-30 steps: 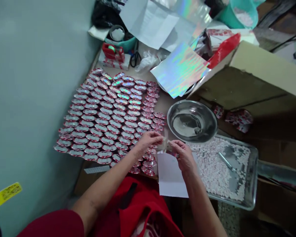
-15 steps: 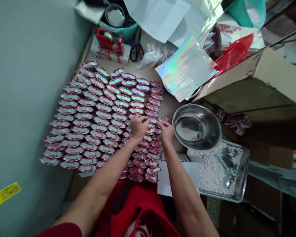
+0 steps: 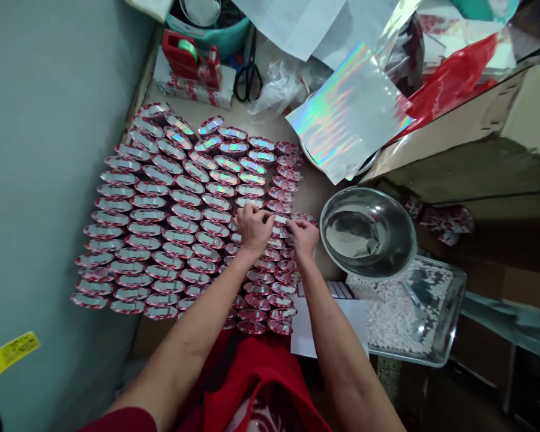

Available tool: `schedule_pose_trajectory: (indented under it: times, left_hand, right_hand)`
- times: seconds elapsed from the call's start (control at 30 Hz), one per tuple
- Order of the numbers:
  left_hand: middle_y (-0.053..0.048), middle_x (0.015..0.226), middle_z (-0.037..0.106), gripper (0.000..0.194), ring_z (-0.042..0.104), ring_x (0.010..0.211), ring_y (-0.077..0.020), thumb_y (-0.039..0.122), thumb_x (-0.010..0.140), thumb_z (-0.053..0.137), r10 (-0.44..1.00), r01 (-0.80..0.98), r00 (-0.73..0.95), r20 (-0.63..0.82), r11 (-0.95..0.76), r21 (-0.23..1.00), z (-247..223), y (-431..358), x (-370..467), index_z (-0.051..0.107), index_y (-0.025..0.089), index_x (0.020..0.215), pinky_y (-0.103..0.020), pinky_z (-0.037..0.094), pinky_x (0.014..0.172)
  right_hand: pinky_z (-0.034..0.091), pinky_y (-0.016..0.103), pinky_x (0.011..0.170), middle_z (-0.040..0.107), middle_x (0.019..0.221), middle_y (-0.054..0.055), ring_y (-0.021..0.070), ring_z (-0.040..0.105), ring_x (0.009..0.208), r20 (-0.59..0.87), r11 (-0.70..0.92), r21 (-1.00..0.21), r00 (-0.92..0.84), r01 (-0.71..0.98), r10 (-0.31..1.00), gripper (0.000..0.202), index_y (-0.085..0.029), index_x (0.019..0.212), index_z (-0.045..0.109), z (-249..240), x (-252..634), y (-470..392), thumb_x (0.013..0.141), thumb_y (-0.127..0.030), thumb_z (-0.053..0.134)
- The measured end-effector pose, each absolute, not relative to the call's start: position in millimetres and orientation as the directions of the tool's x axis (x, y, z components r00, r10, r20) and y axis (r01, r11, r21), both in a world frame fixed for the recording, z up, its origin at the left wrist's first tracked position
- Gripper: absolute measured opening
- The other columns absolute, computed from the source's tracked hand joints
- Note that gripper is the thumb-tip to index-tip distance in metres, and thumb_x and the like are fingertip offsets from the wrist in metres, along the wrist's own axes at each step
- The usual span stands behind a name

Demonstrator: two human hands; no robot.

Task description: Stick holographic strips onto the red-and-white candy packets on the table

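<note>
Pinching small red-silver packet (image 3: 281, 219) between your left hand (image 3: 253, 228) and right hand (image 3: 303, 236), fingertips pressed on it, at 3 o'clock edge of packet rows (image 3: 171, 210) on desk (image 3: 308, 192); steel bowl (image 3: 368, 231) at 3 o'clock of hands.

Cluttered craft workshop: foil sheets (image 3: 348, 114), scissors (image 3: 247, 72)

Both hands meet over rows of small red-and-silver foil packets (image 3: 175, 204) covering the table (image 3: 310, 192). The left hand (image 3: 252, 228) and right hand (image 3: 303, 235) pinch one packet (image 3: 280, 219) at the rows' right edge, near a steel bowl (image 3: 368, 231).
</note>
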State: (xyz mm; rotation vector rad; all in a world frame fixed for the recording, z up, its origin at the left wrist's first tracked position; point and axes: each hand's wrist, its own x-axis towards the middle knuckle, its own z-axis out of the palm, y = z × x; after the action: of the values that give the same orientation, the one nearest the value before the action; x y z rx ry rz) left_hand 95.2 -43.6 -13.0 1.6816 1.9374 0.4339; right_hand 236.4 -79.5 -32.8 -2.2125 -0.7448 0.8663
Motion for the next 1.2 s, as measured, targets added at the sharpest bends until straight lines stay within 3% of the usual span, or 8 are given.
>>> schedule_pose_trajectory:
  times: [0.4,0.57,0.7,0.8,0.87,0.93,1.03,1.2]
  left_hand:
    - [-0.011,0.117,0.062,0.014,0.052,0.117,-0.0330,0.038,0.089,0.074,0.964,0.825,-0.136,-0.228,0.238,0.513,-10.6,-40.4,99.0,0.077,0.025,0.091,-0.048,0.040,0.102]
    - [-0.015,0.123,0.063,0.036,0.055,0.119,-0.0371,0.039,0.079,0.084,0.948,0.830,-0.212,-0.237,0.303,0.469,-7.3,-26.8,101.6,0.065,0.021,0.104,-0.050,0.044,0.101]
    - [-0.014,0.120,0.066,0.025,0.056,0.121,-0.0365,0.026,0.079,0.083,0.969,0.784,-0.144,-0.200,0.235,0.574,1.2,-28.6,96.5,0.067,0.021,0.097,-0.049,0.044,0.104]
    - [-0.010,0.104,0.071,0.016,0.064,0.104,-0.0271,0.031,0.085,0.078,0.959,0.547,-0.031,-0.282,0.253,0.798,7.4,-47.8,87.2,0.069,0.020,0.092,-0.039,0.048,0.097]
    - [-0.007,0.091,0.072,0.026,0.066,0.084,-0.0202,0.044,0.088,0.074,0.881,0.267,0.035,-0.472,0.447,0.853,9.5,-63.4,82.0,0.072,0.018,0.092,-0.033,0.052,0.081]
    - [-0.006,0.085,0.072,0.043,0.064,0.070,-0.0155,0.057,0.085,0.074,0.726,0.016,0.138,-0.673,0.678,0.735,9.9,-75.1,80.1,0.074,0.016,0.097,-0.028,0.050,0.068]
    - [-0.006,0.086,0.074,0.054,0.063,0.066,-0.0118,0.059,0.070,0.087,0.555,-0.152,0.285,-0.782,0.831,0.535,7.7,-81.4,83.2,0.075,0.014,0.097,-0.024,0.048,0.062]
    - [-0.002,0.073,0.070,0.047,0.057,0.060,-0.0102,0.049,0.059,0.094,0.570,-0.198,0.193,-0.799,0.820,0.537,1.2,-76.6,87.3,0.073,0.014,0.083,-0.022,0.044,0.054]
  right_hand:
    - [0.046,0.031,0.077,0.079,0.081,0.005,0.0238,0.069,0.076,-0.374,-0.693,-0.615,0.634,0.376,0.676,0.027,-0.020,0.082,0.079,-19.2,229.9,-73.9,0.079,-0.046,0.072]
    - [0.044,0.032,0.075,0.076,0.092,0.010,0.0270,0.067,0.082,-0.304,-0.777,-0.475,0.751,0.413,0.586,0.047,-0.019,0.096,0.067,-12.5,230.7,-67.9,0.065,-0.048,0.087]
    - [0.044,0.031,0.076,0.070,0.085,0.004,0.0232,0.063,0.077,-0.324,-0.737,-0.579,0.731,0.348,0.600,0.035,-0.022,0.092,0.060,-7.1,229.0,-70.5,0.073,-0.043,0.081]
    - [0.044,0.029,0.073,0.065,0.079,0.000,0.0194,0.060,0.072,-0.361,-0.694,-0.700,0.754,0.170,0.549,0.037,-0.022,0.083,0.057,-1.3,227.8,-73.1,0.072,-0.048,0.080]
    - [0.043,0.028,0.070,0.063,0.075,-0.002,0.0176,0.058,0.070,-0.377,-0.649,-0.755,0.752,0.089,0.541,0.039,-0.022,0.080,0.056,2.4,226.9,-72.8,0.069,-0.050,0.081]
    - [0.042,0.027,0.068,0.061,0.071,-0.003,0.0160,0.056,0.068,-0.389,-0.614,-0.788,0.740,0.041,0.549,0.040,-0.022,0.079,0.057,4.8,225.4,-70.8,0.067,-0.050,0.082]
    - [0.041,0.027,0.065,0.057,0.068,-0.005,0.0141,0.053,0.064,-0.416,-0.605,-0.796,0.729,-0.003,0.544,0.039,-0.021,0.076,0.056,5.2,222.1,-67.2,0.066,-0.049,0.082]
    - [0.041,0.026,0.063,0.056,0.068,-0.006,0.0127,0.049,0.063,-0.466,-0.594,-0.803,0.678,-0.054,0.568,0.044,-0.021,0.077,0.056,4.0,221.4,-72.5,0.067,-0.056,0.082]
